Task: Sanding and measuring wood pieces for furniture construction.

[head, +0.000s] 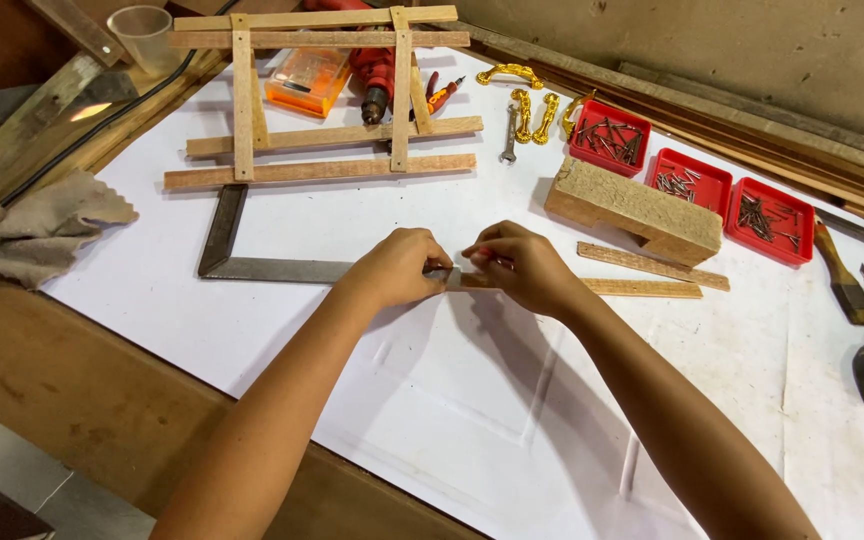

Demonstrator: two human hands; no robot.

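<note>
Bare white sheet (472, 400) lies open nearside; wooden block (634, 208) and slat frame (322, 95) crowd the far side.

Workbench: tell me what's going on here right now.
A person works at a white-covered bench. The left hand presses on the blade of a metal try square, and the right hand holds something small against a thin wooden strip beside it. A slatted wooden frame lies further back, with a wood block and three red trays of nails to the right.
</note>
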